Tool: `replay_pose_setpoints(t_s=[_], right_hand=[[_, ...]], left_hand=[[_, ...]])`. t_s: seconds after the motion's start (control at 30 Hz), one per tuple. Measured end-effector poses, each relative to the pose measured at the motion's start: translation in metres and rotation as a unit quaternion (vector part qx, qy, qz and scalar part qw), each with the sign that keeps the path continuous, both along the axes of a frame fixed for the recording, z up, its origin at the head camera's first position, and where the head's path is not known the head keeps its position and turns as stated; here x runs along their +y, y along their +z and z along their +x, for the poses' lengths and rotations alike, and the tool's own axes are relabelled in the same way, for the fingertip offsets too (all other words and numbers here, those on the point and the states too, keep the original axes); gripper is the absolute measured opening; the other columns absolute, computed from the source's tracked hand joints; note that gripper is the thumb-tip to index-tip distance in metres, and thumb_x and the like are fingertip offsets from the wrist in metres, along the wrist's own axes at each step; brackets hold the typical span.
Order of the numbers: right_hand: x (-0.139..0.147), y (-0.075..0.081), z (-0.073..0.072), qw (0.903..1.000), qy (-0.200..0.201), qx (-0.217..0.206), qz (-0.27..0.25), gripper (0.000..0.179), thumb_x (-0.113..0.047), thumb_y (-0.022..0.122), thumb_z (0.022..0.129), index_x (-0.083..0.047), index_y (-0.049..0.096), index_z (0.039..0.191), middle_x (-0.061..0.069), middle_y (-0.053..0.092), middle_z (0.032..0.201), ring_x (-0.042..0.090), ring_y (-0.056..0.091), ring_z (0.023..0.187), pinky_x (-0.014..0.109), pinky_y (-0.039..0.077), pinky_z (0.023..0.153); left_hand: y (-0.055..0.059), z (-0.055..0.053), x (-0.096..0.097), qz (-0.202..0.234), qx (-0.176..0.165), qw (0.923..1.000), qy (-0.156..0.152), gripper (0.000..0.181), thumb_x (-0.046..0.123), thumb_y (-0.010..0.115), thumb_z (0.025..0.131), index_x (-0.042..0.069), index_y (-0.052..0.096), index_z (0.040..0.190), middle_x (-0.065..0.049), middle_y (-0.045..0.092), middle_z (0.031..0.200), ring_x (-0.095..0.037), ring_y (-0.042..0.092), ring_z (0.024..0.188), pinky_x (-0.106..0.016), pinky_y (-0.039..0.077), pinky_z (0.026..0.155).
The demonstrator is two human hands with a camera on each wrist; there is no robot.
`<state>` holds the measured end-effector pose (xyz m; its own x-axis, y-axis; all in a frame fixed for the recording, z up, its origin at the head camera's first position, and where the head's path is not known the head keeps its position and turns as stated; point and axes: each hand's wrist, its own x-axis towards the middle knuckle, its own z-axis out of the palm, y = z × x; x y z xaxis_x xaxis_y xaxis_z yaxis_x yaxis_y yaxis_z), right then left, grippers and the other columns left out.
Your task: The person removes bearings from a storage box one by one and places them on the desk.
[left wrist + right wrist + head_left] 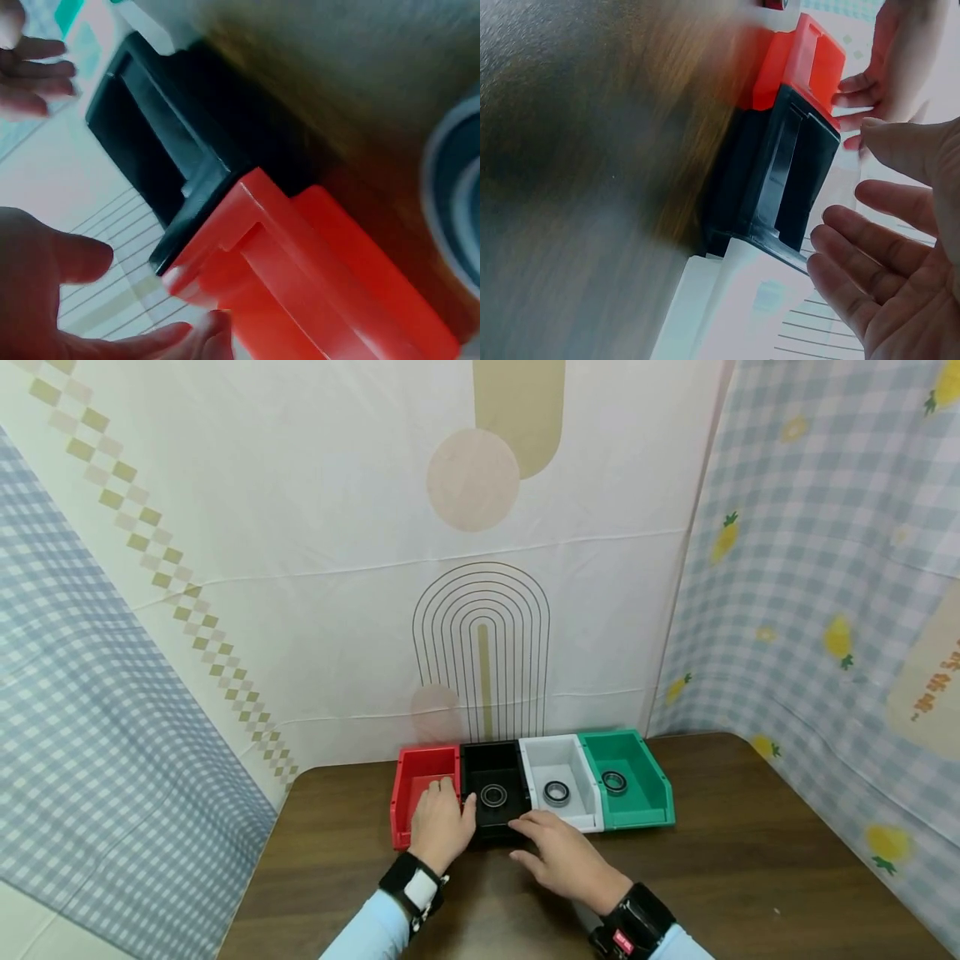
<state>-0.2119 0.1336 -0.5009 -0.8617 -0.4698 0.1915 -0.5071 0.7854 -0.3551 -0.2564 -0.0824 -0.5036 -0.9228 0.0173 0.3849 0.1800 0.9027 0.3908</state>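
My left hand (441, 823) is over the red bin (402, 799), its fingers reaching in and hiding part of the inside. In the left wrist view the thumb (82, 259) stands apart from the fingers, with nothing showing between them. My right hand (561, 857) is near the front right corner of the black bin (491, 760), fingers loosely extended and palm bare in the right wrist view. One bearing (493, 796) lies in the black bin, another bearing (557, 793) in the white bin (551, 752), and a third bearing (614, 782) in the green bin (633, 756).
The four bins stand side by side along the back of the brown wooden table (720, 827). A patterned cloth (337, 610) hangs right behind them. Checked cloths hang at the left (97, 693) and right (795, 635). A blurred grey ring-shaped thing (448, 195) edges into the left wrist view.
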Motion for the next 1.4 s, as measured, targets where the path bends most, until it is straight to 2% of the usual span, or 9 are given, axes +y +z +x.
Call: replay_pose_setpoints(t_s=[0.17, 0.3, 0.47, 0.6, 0.73, 0.9, 1.0, 1.17, 1.4], right_hand=[[0.003, 0.002, 0.0, 0.9999, 0.001, 0.014, -0.005, 0.044, -0.031, 0.076, 0.1, -0.009, 0.07, 0.137, 0.006, 0.072, 0.133, 0.023, 0.069, 0.124, 0.046, 0.058, 0.105], [0.004, 0.003, 0.0, 0.9998, 0.005, 0.014, -0.009, 0.044, -0.032, 0.075, 0.101, -0.009, 0.07, 0.137, 0.006, 0.072, 0.132, 0.022, 0.069, 0.123, 0.046, 0.058, 0.103], [0.004, 0.0, 0.0, 0.9998, 0.004, 0.014, -0.011, 0.043, -0.032, 0.075, 0.101, -0.01, 0.07, 0.137, 0.004, 0.072, 0.131, 0.021, 0.069, 0.122, 0.045, 0.058, 0.103], [0.003, -0.001, 0.0, 0.9999, 0.001, 0.012, -0.012, 0.043, -0.032, 0.075, 0.101, -0.01, 0.07, 0.137, 0.004, 0.072, 0.132, 0.021, 0.068, 0.123, 0.046, 0.058, 0.103], [0.003, -0.001, 0.0, 0.9998, -0.001, 0.005, -0.018, 0.045, -0.033, 0.074, 0.102, -0.011, 0.068, 0.14, 0.004, 0.071, 0.134, 0.021, 0.068, 0.124, 0.046, 0.058, 0.104], [0.002, -0.002, -0.001, 0.9996, 0.004, 0.007, -0.026, 0.047, -0.033, 0.073, 0.102, -0.011, 0.066, 0.143, 0.004, 0.071, 0.135, 0.021, 0.069, 0.124, 0.046, 0.058, 0.104], [0.0, -0.003, -0.002, 0.9994, 0.009, 0.018, -0.027, 0.046, -0.032, 0.074, 0.102, -0.01, 0.067, 0.142, 0.001, 0.072, 0.131, 0.018, 0.069, 0.121, 0.044, 0.059, 0.102], [-0.003, -0.005, -0.004, 0.9994, 0.019, 0.018, -0.023, 0.044, -0.035, 0.071, 0.103, -0.01, 0.068, 0.14, 0.0, 0.072, 0.128, 0.015, 0.068, 0.117, 0.041, 0.059, 0.099], [-0.003, -0.007, -0.003, 0.9993, 0.016, 0.021, -0.026, 0.042, -0.031, 0.073, 0.102, -0.01, 0.07, 0.138, 0.0, 0.072, 0.127, 0.016, 0.069, 0.116, 0.042, 0.059, 0.098]], left_hand=[[-0.006, -0.021, 0.015, -0.006, -0.013, 0.9998, 0.016, 0.042, 0.031, 0.066, 0.105, -0.01, 0.064, 0.115, -0.027, 0.069, 0.102, -0.04, 0.071, 0.091, -0.051, 0.063, 0.076], [-0.011, -0.038, 0.02, -0.018, -0.016, 0.9992, 0.032, 0.037, 0.025, 0.064, 0.105, -0.011, 0.062, 0.11, -0.028, 0.069, 0.095, -0.042, 0.072, 0.085, -0.052, 0.063, 0.074], [-0.009, -0.056, 0.018, -0.041, -0.056, 0.9966, 0.044, 0.028, 0.021, 0.063, 0.104, -0.007, 0.063, 0.098, -0.025, 0.07, 0.083, -0.041, 0.072, 0.073, -0.05, 0.063, 0.066], [-0.006, -0.063, 0.017, -0.038, -0.102, 0.9934, 0.035, 0.03, 0.02, 0.06, 0.102, -0.009, 0.063, 0.108, -0.02, 0.072, 0.079, -0.035, 0.072, 0.066, -0.048, 0.062, 0.062], [-0.007, -0.069, 0.018, -0.026, -0.152, 0.9874, 0.033, 0.038, 0.022, 0.058, 0.102, -0.01, 0.057, 0.122, -0.02, 0.072, 0.079, -0.034, 0.071, 0.065, -0.048, 0.061, 0.063], [-0.011, -0.073, 0.016, -0.028, -0.199, 0.9787, 0.042, 0.034, 0.026, 0.054, 0.106, -0.004, 0.051, 0.122, -0.022, 0.073, 0.085, -0.037, 0.073, 0.075, -0.05, 0.061, 0.071], [-0.011, -0.074, 0.015, -0.033, -0.207, 0.977, 0.041, 0.035, 0.026, 0.056, 0.105, -0.003, 0.05, 0.123, -0.021, 0.073, 0.083, -0.037, 0.073, 0.075, -0.05, 0.061, 0.072], [-0.008, -0.073, 0.012, -0.04, -0.218, 0.9746, 0.032, 0.035, 0.026, 0.057, 0.105, -0.004, 0.05, 0.123, -0.014, 0.066, 0.07, -0.032, 0.069, 0.067, -0.048, 0.06, 0.068], [-0.011, -0.072, 0.011, -0.058, -0.2, 0.9779, 0.015, 0.034, 0.028, 0.047, 0.11, -0.004, 0.051, 0.12, -0.01, 0.059, 0.062, -0.028, 0.062, 0.057, -0.044, 0.056, 0.06]])
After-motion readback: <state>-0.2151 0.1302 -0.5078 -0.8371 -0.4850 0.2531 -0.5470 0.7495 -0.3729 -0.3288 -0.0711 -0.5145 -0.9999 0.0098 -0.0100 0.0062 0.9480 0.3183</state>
